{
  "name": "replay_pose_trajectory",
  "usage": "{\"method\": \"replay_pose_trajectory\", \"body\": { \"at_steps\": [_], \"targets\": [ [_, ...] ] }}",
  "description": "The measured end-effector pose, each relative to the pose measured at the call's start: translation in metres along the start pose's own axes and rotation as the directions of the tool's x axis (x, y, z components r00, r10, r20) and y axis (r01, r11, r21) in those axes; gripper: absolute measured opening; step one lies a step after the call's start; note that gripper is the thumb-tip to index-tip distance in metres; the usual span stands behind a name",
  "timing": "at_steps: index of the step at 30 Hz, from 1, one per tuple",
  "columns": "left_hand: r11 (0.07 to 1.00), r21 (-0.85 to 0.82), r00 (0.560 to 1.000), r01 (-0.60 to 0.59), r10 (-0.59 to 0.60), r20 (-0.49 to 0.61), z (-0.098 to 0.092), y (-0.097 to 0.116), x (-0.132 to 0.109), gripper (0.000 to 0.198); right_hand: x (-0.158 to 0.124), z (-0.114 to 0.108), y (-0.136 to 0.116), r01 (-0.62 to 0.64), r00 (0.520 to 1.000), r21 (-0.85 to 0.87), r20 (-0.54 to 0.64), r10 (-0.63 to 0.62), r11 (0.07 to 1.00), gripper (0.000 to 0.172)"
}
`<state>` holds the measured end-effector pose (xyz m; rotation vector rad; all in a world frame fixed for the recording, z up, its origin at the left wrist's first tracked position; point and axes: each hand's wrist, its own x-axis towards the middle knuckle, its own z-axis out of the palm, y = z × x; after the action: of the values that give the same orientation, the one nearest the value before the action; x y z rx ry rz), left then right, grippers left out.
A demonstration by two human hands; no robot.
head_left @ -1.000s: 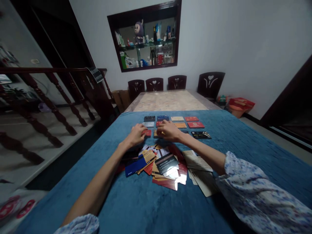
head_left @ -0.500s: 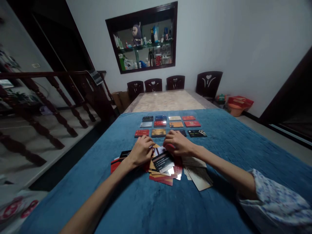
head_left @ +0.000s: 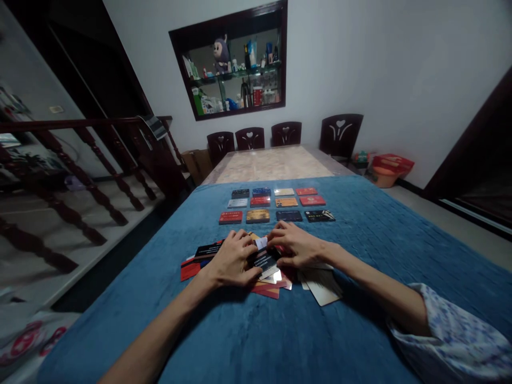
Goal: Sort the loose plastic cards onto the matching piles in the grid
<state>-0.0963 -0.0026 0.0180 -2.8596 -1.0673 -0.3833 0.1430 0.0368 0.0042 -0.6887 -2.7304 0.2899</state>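
A loose pile of cards, with a black card (head_left: 264,261) on top, lies on the blue cloth between my hands. My left hand (head_left: 236,258) curls over the pile's left side, its thumb on the near edge. From the right, my right hand (head_left: 294,242) bends its fingers and thumb around the other side. Beyond my left hand, more cards lie fanned out, among them a red card (head_left: 189,269). Pale cards (head_left: 323,288) spread below my right wrist. Farther off are three rows of neat card stacks, including a gold stack (head_left: 258,216). My palms hide part of the pile.
The blue cloth (head_left: 224,341) covers the near part of a long table, whose bare stone-like top (head_left: 272,162) shows beyond. Several dark chairs (head_left: 342,133) stand around the far end. A wooden railing (head_left: 80,125) runs along the left.
Both hands have come down closer over the pile, thumbs now on its near side. The dark stack in the nearest row, partly covered before, now shows fully. The view has shifted slightly.
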Motion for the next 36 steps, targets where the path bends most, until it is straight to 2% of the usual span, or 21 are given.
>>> {"method": "replay_pose_trajectory", "body": {
  "at_steps": [6, 16, 25, 29, 32, 36],
  "targets": [
    [1.0, 0.01, 0.998, -0.023, 0.022, 0.066, 0.001, 0.002, 0.0, 0.031, -0.002, 0.001, 0.004, 0.012, 0.999, -0.002, 0.037, -0.012, 1.0, 0.041],
    [0.998, 0.006, 0.995, -0.064, 0.063, 0.081, 0.002, 0.002, -0.001, 0.029, 0.0, -0.001, 0.005, 0.013, 0.997, 0.013, 0.078, -0.014, 1.0, 0.039],
    [0.994, -0.036, 0.994, -0.101, 0.099, -0.056, 0.001, -0.004, -0.002, 0.012, 0.0, -0.004, 0.004, 0.056, 0.998, 0.022, 0.004, -0.056, 0.998, 0.033],
    [0.995, -0.05, 0.988, -0.087, 0.08, -0.133, 0.005, -0.01, -0.001, 0.022, 0.002, 0.002, 0.012, 0.077, 0.996, 0.026, -0.052, -0.076, 0.997, 0.026],
    [0.996, -0.076, 0.982, -0.043, 0.028, -0.185, 0.012, -0.018, 0.0, 0.028, 0.003, 0.008, 0.016, 0.009, 0.994, 0.044, -0.108, -0.004, 0.999, 0.024],
    [0.981, -0.193, 0.977, 0.012, -0.053, -0.209, 0.021, -0.026, 0.0, 0.031, 0.002, 0.01, 0.014, -0.1, 0.98, 0.081, -0.163, 0.112, 0.992, 0.022]
  ]
}}
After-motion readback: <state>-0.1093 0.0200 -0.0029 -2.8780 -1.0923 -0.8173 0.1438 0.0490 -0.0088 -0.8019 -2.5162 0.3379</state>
